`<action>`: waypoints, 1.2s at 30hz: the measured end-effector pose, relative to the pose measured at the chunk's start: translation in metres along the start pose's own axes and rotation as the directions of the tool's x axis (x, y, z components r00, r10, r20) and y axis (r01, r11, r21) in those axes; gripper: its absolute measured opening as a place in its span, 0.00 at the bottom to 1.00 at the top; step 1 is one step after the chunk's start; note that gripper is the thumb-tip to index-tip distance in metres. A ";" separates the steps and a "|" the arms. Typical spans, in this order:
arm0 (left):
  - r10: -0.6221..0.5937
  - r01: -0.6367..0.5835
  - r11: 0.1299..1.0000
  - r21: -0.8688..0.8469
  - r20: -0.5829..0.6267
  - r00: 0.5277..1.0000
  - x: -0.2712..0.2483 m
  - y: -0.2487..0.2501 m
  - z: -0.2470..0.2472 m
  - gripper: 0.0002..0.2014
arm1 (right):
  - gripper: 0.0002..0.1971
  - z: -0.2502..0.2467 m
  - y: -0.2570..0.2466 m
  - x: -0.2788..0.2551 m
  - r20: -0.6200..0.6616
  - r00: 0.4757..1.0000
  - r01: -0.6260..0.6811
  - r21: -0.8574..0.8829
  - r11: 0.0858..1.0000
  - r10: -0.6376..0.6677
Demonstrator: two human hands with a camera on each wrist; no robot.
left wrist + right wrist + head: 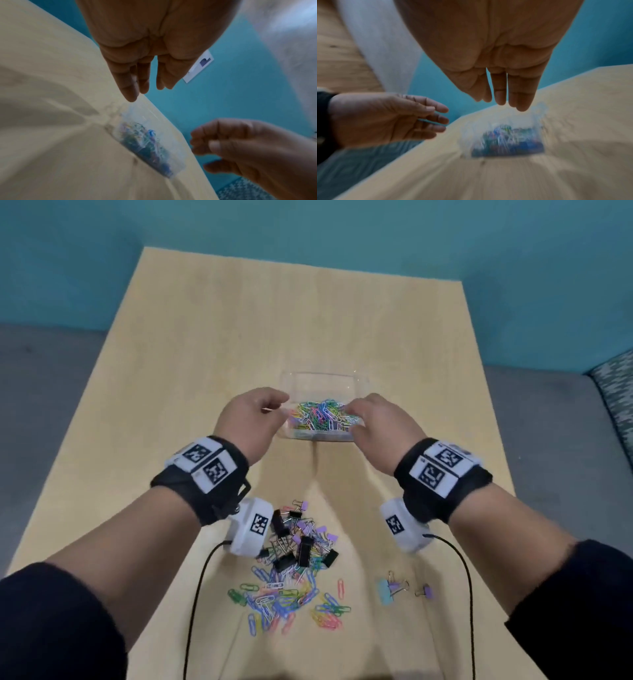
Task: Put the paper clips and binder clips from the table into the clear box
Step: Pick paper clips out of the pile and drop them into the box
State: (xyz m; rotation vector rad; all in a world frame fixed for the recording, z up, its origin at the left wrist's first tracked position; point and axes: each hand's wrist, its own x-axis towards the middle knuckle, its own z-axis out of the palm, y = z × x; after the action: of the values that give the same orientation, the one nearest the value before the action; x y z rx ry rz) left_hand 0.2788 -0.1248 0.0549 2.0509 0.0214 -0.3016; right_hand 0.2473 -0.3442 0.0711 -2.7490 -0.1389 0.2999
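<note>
Both hands hover at the clear box, neither one holding anything.

Left hand point(252, 419) hangs over the left rim of the clear box point(322, 380), fingers loose and slack with nothing in them; the right hand point(380, 422) sits over the right rim, its fingers straight and pointing down, also bare. Between them the box holds a heap of coloured paper clips point(322, 414), piled toward its near side. Nearer the person, a mixed pile of binder clips point(301, 537) and more paper clips point(284, 599) lies on the table point(205, 354), with a few small binder clips point(397, 587) off to the right. Risk, as I judge it: the box looks light, so a hand brushing its rim could shove or tip it, and the tangled clips may snag and drop short.
</note>
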 end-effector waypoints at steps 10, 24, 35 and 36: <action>0.024 -0.057 0.945 0.321 0.104 0.994 -0.157 -0.101 -0.019 0.15 | 0.35 0.091 0.003 -0.098 0.407 0.867 0.409 -0.257 0.876 -0.286; 0.144 -0.274 0.721 0.636 0.249 0.958 -0.249 -0.122 0.010 0.25 | 0.30 0.139 -0.062 -0.232 0.191 0.981 0.111 -0.391 0.913 -0.038; 0.178 -0.343 0.709 0.616 0.315 0.932 -0.246 -0.130 0.004 0.24 | 0.21 0.144 -0.058 -0.258 0.127 0.990 -0.027 -0.256 0.966 0.062; 0.213 -0.395 0.679 0.619 0.349 0.913 -0.245 -0.130 0.006 0.20 | 0.20 0.147 -0.059 -0.256 0.144 0.989 0.020 -0.263 0.965 0.019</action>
State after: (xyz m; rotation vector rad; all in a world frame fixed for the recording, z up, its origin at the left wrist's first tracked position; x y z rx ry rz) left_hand 0.0216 -0.0396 -0.0055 2.6756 -0.6903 -0.3913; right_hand -0.0384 -0.2726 0.0079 -2.9883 -0.2332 0.5159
